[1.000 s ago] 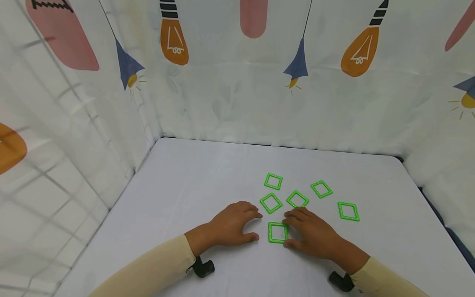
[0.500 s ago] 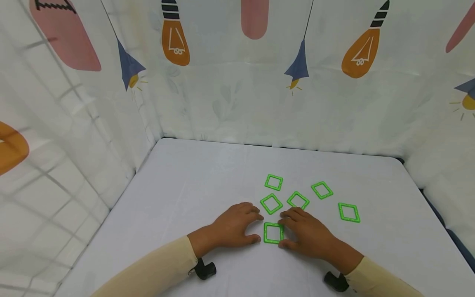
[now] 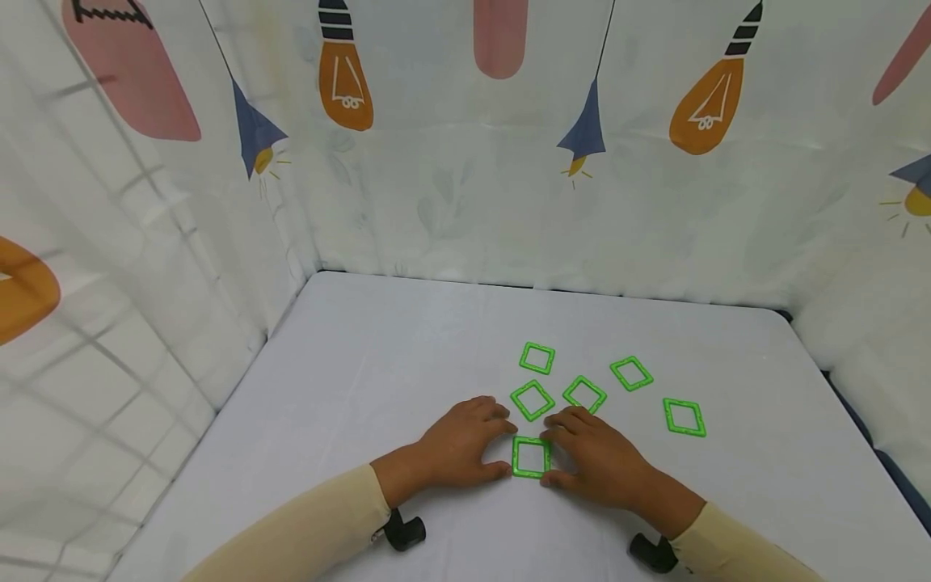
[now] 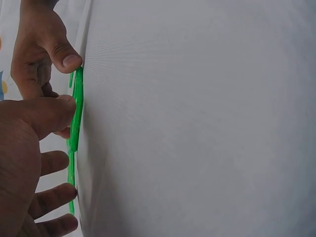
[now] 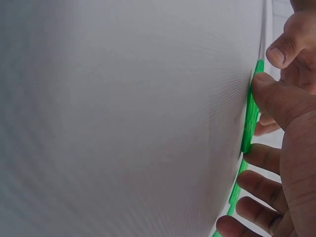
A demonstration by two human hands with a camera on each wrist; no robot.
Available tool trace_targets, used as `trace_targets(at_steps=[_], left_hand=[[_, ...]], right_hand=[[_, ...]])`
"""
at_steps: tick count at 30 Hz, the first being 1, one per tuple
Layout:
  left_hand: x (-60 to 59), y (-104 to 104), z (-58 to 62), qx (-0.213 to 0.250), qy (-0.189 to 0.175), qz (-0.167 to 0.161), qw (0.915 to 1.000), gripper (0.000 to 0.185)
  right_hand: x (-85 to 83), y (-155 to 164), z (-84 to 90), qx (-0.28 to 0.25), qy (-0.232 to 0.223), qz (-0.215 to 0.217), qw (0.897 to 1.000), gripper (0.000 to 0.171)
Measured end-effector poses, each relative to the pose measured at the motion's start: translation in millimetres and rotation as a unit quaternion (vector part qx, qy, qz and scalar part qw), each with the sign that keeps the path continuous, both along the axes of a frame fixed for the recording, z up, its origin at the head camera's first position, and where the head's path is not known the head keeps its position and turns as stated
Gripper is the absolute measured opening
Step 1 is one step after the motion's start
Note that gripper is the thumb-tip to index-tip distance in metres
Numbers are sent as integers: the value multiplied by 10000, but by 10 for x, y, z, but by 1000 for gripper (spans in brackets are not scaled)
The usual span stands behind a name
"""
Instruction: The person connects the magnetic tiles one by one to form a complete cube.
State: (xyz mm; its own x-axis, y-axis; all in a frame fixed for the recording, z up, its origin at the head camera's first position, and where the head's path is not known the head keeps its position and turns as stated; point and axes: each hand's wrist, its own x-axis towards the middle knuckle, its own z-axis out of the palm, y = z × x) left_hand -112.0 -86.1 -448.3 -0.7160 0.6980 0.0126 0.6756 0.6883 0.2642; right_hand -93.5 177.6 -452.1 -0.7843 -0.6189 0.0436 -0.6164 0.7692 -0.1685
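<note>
A hollow green square tile [image 3: 515,457] lies flat on the white table between both hands in the head view. My right hand [image 3: 600,461] holds its right side, thumb at the near corner and index finger at the far one. On the other side my left hand [image 3: 467,443] rests with spread, relaxed fingers, its thumb and index tips close to the tile's left corners. In the left wrist view the left thumb overlaps the edge of the green tile [image 4: 77,118]; contact is hard to tell. The right wrist view has the right thumb against the tile [image 5: 251,118].
Several more hollow green tiles lie just beyond the hands: one at the back [image 3: 524,354], one before it [image 3: 520,409], and others to the right [image 3: 593,386]. A patterned white curtain [image 3: 465,202] encloses the table [image 3: 393,339] behind and at the sides.
The right hand has slid the near tile left, up to the left hand's fingertips. My left hand has barely moved, and the other tiles stay where they were.
</note>
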Motion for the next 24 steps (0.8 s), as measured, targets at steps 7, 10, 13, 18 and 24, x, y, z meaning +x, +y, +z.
trace_targets(at_steps=[7, 10, 13, 18, 24], left_hand=[[4, 4, -25, -44, 109, 9, 9999, 51], [8, 10, -28, -49, 125, 12, 9999, 51], [6, 24, -28, -55, 131, 13, 9999, 51], [-2, 52, -33, -83, 200, 60, 9997, 50], [-8, 73, -30, -141, 185, 104, 9997, 50]], right_hand=[[6, -11, 4, 30, 19, -14, 10000, 58], [10, -16, 9, 6, 25, -9, 10000, 57], [11, -18, 8, -24, 27, -3, 10000, 57], [12, -21, 8, -13, 1, -17, 10000, 57], [9, -23, 13, 1, -47, -41, 10000, 58]])
